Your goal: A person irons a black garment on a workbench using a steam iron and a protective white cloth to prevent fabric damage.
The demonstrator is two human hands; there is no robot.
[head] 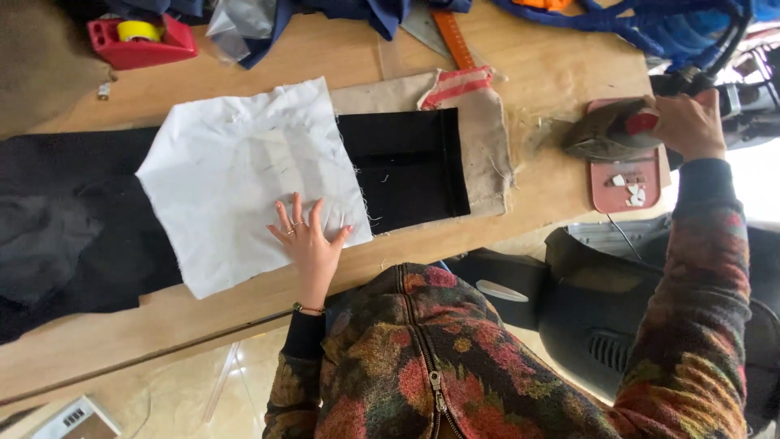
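**Pressing cloth at the workbench**

Wooden workbench (552, 65) holds black fabric (406, 162) partly covered by a white cloth (236, 171). Left hand (313, 240) lies flat on the cloth's near edge, fingers spread wide. Right hand (691, 126) grips the handle of an iron (605, 130), which sits on a pink rest (626, 187) well apart from the cloth.

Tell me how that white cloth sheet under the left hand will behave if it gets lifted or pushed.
The white cloth would probably flop: it is thin, creased and lies flat over the black fabric. It looks light, so a push from the left hand would likely wrinkle or slide it. Its frayed edge may shed threads.
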